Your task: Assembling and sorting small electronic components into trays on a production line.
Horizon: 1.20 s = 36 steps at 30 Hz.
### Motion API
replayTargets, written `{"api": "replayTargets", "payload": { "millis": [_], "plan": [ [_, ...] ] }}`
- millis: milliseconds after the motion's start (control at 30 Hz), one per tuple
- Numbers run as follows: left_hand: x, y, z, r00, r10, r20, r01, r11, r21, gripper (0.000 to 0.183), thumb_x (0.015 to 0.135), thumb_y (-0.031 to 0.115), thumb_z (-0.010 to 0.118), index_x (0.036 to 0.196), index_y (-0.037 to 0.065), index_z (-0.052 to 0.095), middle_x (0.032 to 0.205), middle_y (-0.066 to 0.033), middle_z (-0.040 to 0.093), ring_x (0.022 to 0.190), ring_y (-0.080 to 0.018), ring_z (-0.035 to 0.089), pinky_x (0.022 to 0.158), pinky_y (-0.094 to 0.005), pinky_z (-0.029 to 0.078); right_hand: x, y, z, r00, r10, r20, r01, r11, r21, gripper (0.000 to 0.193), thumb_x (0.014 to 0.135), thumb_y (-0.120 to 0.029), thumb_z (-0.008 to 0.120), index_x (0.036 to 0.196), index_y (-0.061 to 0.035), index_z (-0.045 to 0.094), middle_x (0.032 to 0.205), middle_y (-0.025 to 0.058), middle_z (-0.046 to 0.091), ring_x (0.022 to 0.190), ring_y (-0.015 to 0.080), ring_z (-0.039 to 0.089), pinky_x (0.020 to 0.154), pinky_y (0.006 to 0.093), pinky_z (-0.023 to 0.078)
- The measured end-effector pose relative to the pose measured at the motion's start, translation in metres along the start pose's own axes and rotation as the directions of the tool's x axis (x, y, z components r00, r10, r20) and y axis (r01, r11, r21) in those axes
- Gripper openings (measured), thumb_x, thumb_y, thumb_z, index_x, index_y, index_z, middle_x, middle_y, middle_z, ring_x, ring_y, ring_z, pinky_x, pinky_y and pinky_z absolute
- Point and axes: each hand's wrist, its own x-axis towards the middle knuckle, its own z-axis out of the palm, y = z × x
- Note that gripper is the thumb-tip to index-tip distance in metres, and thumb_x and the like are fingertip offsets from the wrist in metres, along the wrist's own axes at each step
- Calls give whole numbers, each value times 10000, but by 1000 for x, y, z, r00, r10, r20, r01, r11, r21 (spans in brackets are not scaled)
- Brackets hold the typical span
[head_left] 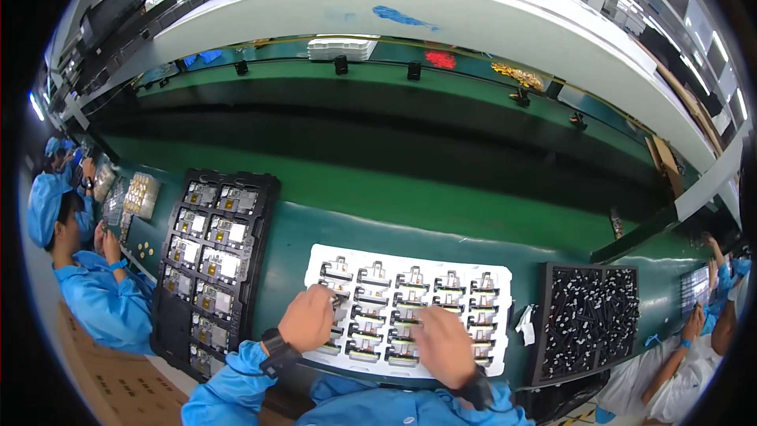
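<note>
A white tray lies in front of me, with rows of small black-and-metal parts in its pockets. My left hand is over the tray's left column. Its fingers are curled and pressed together at a dark part there; whether it is gripped or only touched is hidden. Over the tray's right-middle columns is my right hand, fingers pointing left and smeared by motion. Nothing can be made out in it. Both wrists wear dark bands, below blue sleeves.
To the left stands a black tray of circuit-board assemblies. On the right is a dark divided box full of small black parts. A white scrap lies between tray and box. Co-workers in blue sit at both sides. A shelf spans the back.
</note>
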Motion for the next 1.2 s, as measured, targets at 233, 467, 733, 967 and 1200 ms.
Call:
{"api": "replayTargets", "payload": {
  "millis": [233,467,733,967,1200],
  "plan": [
    [-14,20,-11,897,-423,-128,258,737,-625,170,1016,37,542,1172,-7,594,977,-216,681,851,-397,684,747,-429,530,50,-54,60,974,-24,224,-49,947,317,346,951,-170,724,1251,-3,681,1156,144,684,1059,310,693,891,387,572],
    [-20,58,-25,942,-278,-187,137,830,-541,176,954,-42,607,1127,-14,625,1070,-187,653,993,-388,654,842,-420,540,42,-46,69,965,70,253,-238,640,730,198,937,-73,762,1110,19,734,1136,89,679,898,148,686,749,261,575],
    [-20,73,-31,944,-195,-266,102,939,-327,191,943,-5,670,1132,-24,665,997,-191,682,880,-368,687,769,-421,558,42,-37,52,878,64,475,-404,631,662,230,959,-155,750,1144,-21,720,1040,119,676,914,213,698,785,321,552],
    [-33,55,-8,794,-604,-69,258,438,-861,171,978,-2,672,1139,-56,690,870,-92,742,768,-104,686,675,-273,550,35,-62,55,809,203,551,-558,558,614,399,965,-172,751,1333,-44,669,1034,152,742,941,210,742,824,350,580],
    [-48,48,-5,831,-556,-19,365,570,-737,173,1012,68,650,1135,-41,704,857,-141,725,780,-136,685,698,-292,540,32,-59,80,978,-34,206,-96,803,588,391,953,-130,743,1313,-3,658,1061,171,754,920,268,771,812,358,596]
  ]
}}
